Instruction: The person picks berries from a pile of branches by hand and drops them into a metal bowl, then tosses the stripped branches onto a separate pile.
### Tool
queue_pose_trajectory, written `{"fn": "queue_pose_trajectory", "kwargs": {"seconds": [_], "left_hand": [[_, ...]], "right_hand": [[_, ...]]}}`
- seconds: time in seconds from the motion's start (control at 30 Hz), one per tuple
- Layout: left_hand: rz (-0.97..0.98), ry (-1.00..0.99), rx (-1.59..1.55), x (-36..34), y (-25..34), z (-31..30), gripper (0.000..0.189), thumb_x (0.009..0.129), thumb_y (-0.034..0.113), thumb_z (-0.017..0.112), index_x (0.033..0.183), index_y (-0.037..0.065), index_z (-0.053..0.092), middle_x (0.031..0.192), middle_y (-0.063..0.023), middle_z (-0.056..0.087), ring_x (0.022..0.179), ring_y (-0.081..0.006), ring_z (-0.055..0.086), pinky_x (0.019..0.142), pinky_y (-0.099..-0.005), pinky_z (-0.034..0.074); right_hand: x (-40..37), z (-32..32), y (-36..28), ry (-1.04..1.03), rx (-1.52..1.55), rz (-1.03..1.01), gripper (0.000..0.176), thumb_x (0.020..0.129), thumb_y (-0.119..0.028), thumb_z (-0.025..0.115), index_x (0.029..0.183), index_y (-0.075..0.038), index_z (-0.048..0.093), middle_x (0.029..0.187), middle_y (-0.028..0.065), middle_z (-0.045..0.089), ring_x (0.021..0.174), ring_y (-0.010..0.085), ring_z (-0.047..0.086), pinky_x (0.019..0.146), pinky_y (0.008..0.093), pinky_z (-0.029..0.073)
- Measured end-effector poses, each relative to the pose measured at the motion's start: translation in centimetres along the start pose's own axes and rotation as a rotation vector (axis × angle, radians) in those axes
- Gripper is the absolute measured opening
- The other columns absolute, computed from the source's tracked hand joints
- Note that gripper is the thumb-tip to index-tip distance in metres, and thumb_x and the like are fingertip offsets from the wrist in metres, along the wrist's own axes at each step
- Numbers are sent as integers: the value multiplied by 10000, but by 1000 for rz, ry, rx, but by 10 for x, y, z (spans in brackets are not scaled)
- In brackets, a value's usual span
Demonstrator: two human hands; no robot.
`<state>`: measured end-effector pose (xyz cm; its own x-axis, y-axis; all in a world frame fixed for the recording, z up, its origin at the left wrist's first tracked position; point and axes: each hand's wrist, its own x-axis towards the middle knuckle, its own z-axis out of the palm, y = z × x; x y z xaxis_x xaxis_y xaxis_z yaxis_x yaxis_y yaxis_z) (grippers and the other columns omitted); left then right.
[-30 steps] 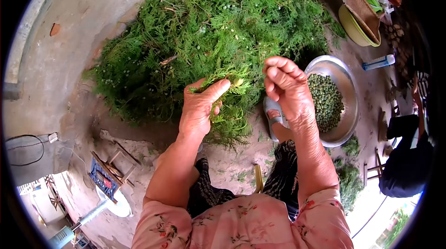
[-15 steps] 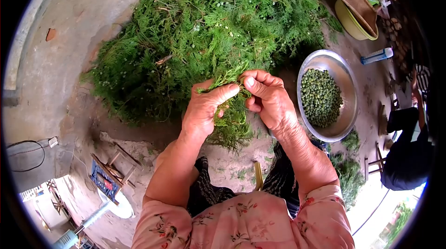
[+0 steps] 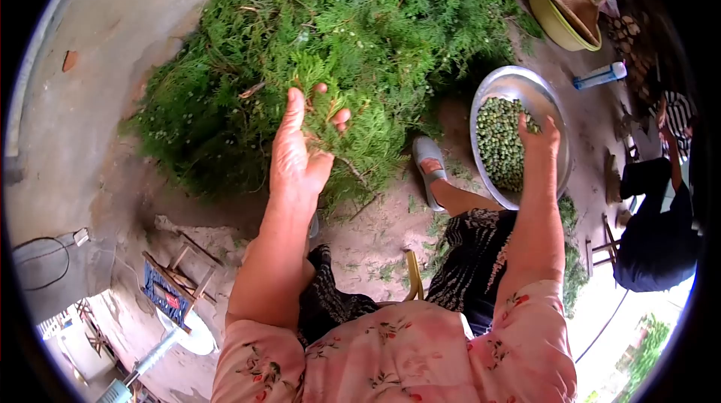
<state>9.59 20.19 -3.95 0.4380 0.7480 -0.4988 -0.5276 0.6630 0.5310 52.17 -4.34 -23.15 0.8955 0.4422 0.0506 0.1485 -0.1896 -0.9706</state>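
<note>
A leafy green cypress sprig (image 3: 357, 132) lies across my left hand (image 3: 294, 155), whose fingertips show through the leaves with the thumb pointing up. This hand is at the near side of a big heap of cut cypress branches (image 3: 375, 20). My right hand (image 3: 539, 140) reaches into the metal basin (image 3: 557, 99) on the right, thumb and fingers apart at the edge of the pile inside. Small round green cones (image 3: 499, 140) fill much of the basin's bottom, some right at my fingertips.
Beside the basin is my shoe (image 3: 428, 166). A yellow basket (image 3: 556, 24) and a blue-and-white container (image 3: 601, 75) stand at upper right. Another person (image 3: 657, 230) sits at the right edge. A small wooden stool (image 3: 176, 283) stands at lower left.
My hands have parted. The right one has moved from the sprig to the basin, while the left has shifted left and turned, keeping the sprig over the heap's near edge.
</note>
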Motion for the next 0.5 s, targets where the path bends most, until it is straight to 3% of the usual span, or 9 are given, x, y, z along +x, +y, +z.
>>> {"fn": "queue_pose_trajectory", "kwargs": {"seconds": [0.07,0.1,0.17,0.27,0.3,0.37,0.4,0.47,0.5], "left_hand": [[-12,-31,-56,1,1,-2,389,808,404,576,1036,90,546,948,-70,586,796,-235,589,722,-359,449],[-21,-29,-101,-1,1,0,402,819,398,561,1070,85,529,982,-83,580,851,-245,589,778,-381,460],[-24,-39,-138,-1,4,2,417,836,388,538,1111,78,496,1017,-92,569,902,-253,576,826,-406,450],[7,-50,-198,7,2,-4,434,866,366,491,1177,69,436,1071,-107,550,963,-266,558,880,-439,438],[46,-47,-224,9,1,-7,436,880,356,468,1201,68,409,1092,-113,542,975,-270,552,886,-446,435],[62,-19,-238,6,0,-2,425,890,348,449,1198,58,414,1107,-108,533,978,-265,550,892,-441,430],[70,-27,-242,9,-1,-3,426,892,347,444,1199,54,413,1107,-106,535,978,-262,550,898,-438,426],[98,-39,-224,12,-3,-5,426,898,339,434,1206,46,407,1114,-104,534,985,-258,547,912,-440,415],[99,-38,-224,13,-4,-4,426,898,339,434,1206,46,407,1114,-104,534,985,-258,547,912,-440,415]], "right_hand": [[16,-35,40,185,-164,39,516,773,-209,641,1192,4,428,1173,157,487,1058,253,471,838,370,464],[15,-34,29,179,-162,40,516,773,-209,641,1192,4,428,1173,157,487,1058,253,471,838,370,464],[10,-34,-5,599,599,580,399,889,-311,416,1218,-89,448,1291,48,402,1178,217,368,944,445,342],[80,-177,208,146,-245,307,402,894,-319,390,1224,-96,446,1292,70,402,1189,238,359,965,441,317],[56,-131,134,229,-33,426,397,892,-296,398,1224,-82,445,1267,90,421,1179,248,368,968,445,314],[-16,-5,-72,490,416,611,389,888,-250,414,1224,-55,443,1216,129,459,1160,268,387,972,454,310],[-11,-17,-55,36,611,455,380,849,-158,514,1192,1,473,1040,125,556,1038,251,488,910,408,382],[-54,66,-137,-89,170,50,360,795,-61,585,1131,49,517,947,81,588,894,200,555,833,309,437],[-75,92,-171,-147,-14,-57,315,787,-32,594,1089,50,556,951,55,597,842,148,566,788,228,443]]}}
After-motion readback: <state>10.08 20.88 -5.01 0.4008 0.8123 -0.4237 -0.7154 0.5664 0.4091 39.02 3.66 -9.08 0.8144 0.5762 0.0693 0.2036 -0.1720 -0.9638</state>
